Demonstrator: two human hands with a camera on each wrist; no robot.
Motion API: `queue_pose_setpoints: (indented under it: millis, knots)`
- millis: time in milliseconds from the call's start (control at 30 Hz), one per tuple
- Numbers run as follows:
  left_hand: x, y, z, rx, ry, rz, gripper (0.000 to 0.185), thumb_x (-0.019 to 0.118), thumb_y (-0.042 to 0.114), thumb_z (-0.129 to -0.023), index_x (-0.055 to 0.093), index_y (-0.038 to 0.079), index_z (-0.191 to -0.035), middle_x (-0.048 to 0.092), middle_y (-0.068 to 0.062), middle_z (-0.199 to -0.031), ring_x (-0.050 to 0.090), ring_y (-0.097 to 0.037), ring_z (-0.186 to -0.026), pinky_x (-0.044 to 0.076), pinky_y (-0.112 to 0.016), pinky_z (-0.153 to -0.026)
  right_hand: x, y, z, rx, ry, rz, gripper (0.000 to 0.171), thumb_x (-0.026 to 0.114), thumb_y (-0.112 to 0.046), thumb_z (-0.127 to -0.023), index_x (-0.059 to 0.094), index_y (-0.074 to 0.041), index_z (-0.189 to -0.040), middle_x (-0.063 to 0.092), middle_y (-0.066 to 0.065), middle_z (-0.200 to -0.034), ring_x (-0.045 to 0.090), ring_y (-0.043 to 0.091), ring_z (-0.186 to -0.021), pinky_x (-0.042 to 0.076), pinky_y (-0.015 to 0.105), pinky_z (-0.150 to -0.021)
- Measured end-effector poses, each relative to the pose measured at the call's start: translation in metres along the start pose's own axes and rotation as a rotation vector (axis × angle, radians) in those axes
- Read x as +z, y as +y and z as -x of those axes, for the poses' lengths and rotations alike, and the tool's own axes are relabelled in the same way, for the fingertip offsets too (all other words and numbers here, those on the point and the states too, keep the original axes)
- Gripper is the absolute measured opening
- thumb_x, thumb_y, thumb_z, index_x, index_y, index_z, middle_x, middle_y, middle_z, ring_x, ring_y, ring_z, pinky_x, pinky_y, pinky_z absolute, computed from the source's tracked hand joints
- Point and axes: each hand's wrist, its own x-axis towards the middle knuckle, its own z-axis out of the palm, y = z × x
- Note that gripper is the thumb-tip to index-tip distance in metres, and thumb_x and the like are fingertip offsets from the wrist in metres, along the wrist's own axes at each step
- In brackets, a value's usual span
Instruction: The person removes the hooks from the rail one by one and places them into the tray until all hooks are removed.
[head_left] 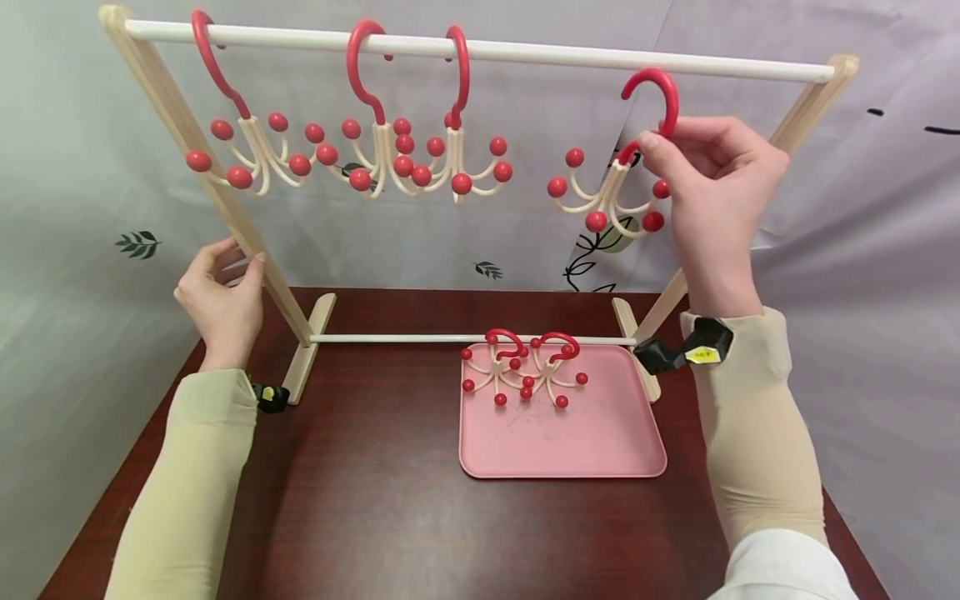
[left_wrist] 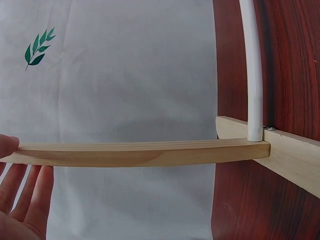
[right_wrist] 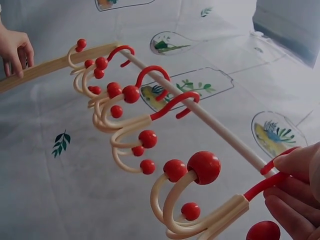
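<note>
Smooth red hooks and curved cream arms tipped with round red balls are shared by six hangers (head_left: pixel 382 150). One, the held hanger (head_left: pixel 613 185), is seen at 2 o'clock in the head view, near the round white rail (head_left: pixel 555 54); its hook is pinched by the thumb and fingers of the right grip (head_left: pixel 720 183), parted only by the hook's thickness. Whether the rail is touched by that hook cannot be told. Three are hooked over the rail, at 10, 11 and 12 o'clock. Two are laid side by side on a pink tray (head_left: pixel 585 446) with rounded corners, at 5 o'clock.

At 9 o'clock, the pale-grained wooden left post (left_wrist: pixel 150 154) is held by the left grip (head_left: pixel 221 304), thumb on one side and fingers on the other. A matching right post (head_left: pixel 802 121) is linked to it by a lower rod (head_left: pixel 405 338).

The bench (head_left: pixel 375 500) is finished in dark reddish-brown wood grain. Behind it, creased grey cloth (head_left: pixel 420 242) is printed with leaves and, in the right wrist view, outlined bottle shapes (right_wrist: pixel 205 86).
</note>
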Motion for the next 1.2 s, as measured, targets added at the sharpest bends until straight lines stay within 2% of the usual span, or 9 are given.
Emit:
queue_pose_setpoints:
  millis: [433, 700, 933, 1133, 1200]
  knots:
    - [0.000, 0.001, 0.001, -0.004, -0.001, -0.004, 0.030, 0.076, 0.028, -0.092, 0.075, 0.025, -0.122, 0.074, 0.001, -0.114, 0.069, -0.002, -0.089, 0.055, -0.019, -0.084, -0.032, 0.022, 0.017, 0.045, -0.003, 0.083, 0.026, 0.088, -0.002, -0.078, 0.076, 0.010, -0.098, 0.074, 0.015, -0.087, 0.069, 0.022, -0.070, 0.055, 0.025, -0.060]
    - [0.000, 0.001, 0.001, -0.001, 0.001, -0.008, 0.030, 0.077, 0.028, -0.092, 0.075, 0.025, -0.122, 0.074, 0.001, -0.114, 0.069, -0.002, -0.089, 0.055, -0.018, -0.083, -0.058, 0.049, 0.025, 0.095, -0.017, 0.130, 0.030, 0.089, -0.003, -0.077, 0.076, 0.009, -0.101, 0.075, 0.012, -0.090, 0.070, 0.021, -0.073, 0.056, 0.024, -0.068]
    - [0.000, 0.001, 0.001, -0.004, -0.002, -0.017, 0.030, 0.076, 0.029, -0.092, 0.075, 0.026, -0.122, 0.074, 0.002, -0.115, 0.069, -0.003, -0.090, 0.055, -0.020, -0.084, -0.074, 0.068, 0.037, 0.127, -0.022, 0.095, 0.029, 0.088, 0.003, -0.076, 0.073, 0.013, -0.099, 0.075, 0.012, -0.087, 0.069, 0.020, -0.069, 0.057, 0.023, -0.065]
    - [-0.001, 0.002, 0.001, 0.000, -0.007, -0.020, 0.030, 0.076, 0.028, -0.093, 0.075, 0.026, -0.122, 0.074, 0.001, -0.115, 0.069, -0.002, -0.090, 0.055, -0.019, -0.083, -0.086, 0.078, 0.049, 0.151, -0.031, 0.159, 0.026, 0.088, 0.000, -0.077, 0.075, 0.010, -0.097, 0.076, 0.010, -0.085, 0.070, 0.018, -0.068, 0.053, 0.020, -0.055]
    - [-0.001, 0.002, 0.001, -0.003, -0.008, -0.023, 0.030, 0.076, 0.029, -0.093, 0.075, 0.026, -0.122, 0.074, 0.001, -0.115, 0.069, -0.002, -0.090, 0.055, -0.019, -0.083, -0.090, 0.081, 0.052, 0.159, -0.032, 0.169, 0.026, 0.088, 0.001, -0.077, 0.075, 0.010, -0.098, 0.076, 0.010, -0.086, 0.070, 0.018, -0.069, 0.054, 0.019, -0.056]
